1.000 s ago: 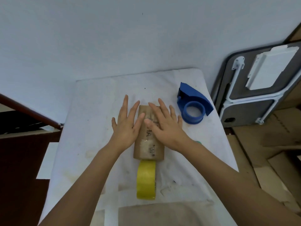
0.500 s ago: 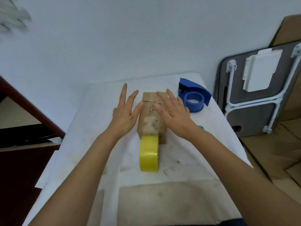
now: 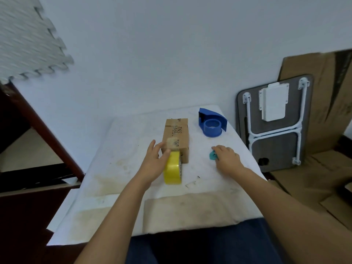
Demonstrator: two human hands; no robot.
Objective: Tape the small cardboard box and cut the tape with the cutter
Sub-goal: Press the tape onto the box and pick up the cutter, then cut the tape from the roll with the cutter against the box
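Tape laid along cardboard box, uncut. Yellow tape roll steadied by loosely spread left hand. Teal cutter apparently being gripped by right hand; closure unclear.

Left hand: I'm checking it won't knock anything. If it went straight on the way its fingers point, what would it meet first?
The left hand would likely meet the small cardboard box first; depth is unclear.

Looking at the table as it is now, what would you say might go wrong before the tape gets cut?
1. The yellow tape roll stands on edge, joined to the small brown cardboard box by a tape strip; nudged by the left hand, it might roll.
2. The right hand mostly covers the small teal cutter, so its grip may be insecure.
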